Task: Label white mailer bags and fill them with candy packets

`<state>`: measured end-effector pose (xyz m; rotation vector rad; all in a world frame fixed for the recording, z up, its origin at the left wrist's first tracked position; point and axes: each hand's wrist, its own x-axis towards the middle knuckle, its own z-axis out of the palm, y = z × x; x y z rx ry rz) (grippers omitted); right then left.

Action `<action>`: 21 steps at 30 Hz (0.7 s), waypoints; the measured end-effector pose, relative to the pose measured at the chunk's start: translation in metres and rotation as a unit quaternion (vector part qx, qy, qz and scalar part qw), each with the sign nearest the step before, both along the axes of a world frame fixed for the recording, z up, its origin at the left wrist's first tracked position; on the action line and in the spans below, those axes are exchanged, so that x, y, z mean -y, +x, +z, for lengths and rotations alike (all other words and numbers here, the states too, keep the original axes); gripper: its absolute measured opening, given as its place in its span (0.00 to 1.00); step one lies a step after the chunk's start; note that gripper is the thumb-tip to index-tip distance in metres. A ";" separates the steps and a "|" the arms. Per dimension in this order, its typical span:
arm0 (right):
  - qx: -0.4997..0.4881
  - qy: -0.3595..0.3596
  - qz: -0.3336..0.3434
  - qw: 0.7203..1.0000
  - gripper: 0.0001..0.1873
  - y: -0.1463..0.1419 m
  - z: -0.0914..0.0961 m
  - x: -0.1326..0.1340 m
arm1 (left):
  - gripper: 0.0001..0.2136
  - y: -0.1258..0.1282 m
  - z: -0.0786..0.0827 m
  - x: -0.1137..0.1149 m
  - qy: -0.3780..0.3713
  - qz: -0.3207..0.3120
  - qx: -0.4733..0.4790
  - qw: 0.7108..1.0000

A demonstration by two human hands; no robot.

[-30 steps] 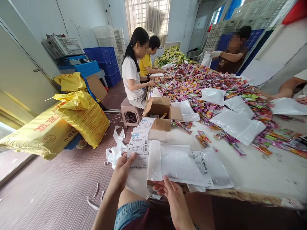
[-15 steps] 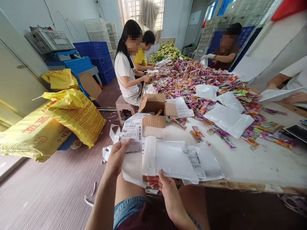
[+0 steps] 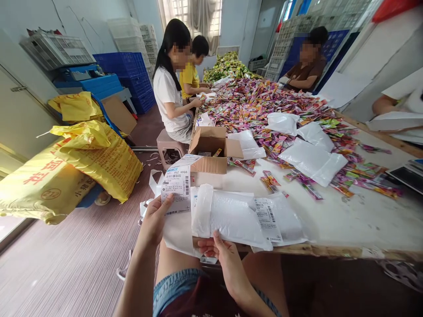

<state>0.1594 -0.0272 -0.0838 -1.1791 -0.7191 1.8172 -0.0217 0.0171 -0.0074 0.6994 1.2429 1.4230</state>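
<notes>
My left hand is closed on a strip of printed shipping labels, thumb on the front. The strip bends over at the top, and its lower part hangs by the table edge. With thumb on top and fingers underneath, my right hand grips the near edge of a white mailing bag, which has its flap side up. Under and right of it lies another white bag; a printed label shows between the two. An open cardboard box stands just beyond the labels.
A heap of small colourful packets covers the far table, with filled white bags at its near side. People sit along both sides. Yellow sacks lie on a cart at left. A laptop sits at the right edge.
The view has shifted slightly. Both my hands keep their holds, and the label strip faces me a little more squarely. Across the table, a gloved worker's hands have come down, lowering a white bag.
</notes>
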 end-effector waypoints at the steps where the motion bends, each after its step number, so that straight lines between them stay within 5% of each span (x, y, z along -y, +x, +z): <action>1: 0.000 0.000 0.001 1.000 0.33 -0.001 0.000 0.000 | 0.19 0.000 0.000 0.000 0.001 0.002 -0.002 1.000; 21: 0.003 0.013 0.019 1.000 0.36 -0.006 -0.007 -0.001 | 0.20 -0.003 -0.003 0.004 -0.007 0.001 -0.001 1.000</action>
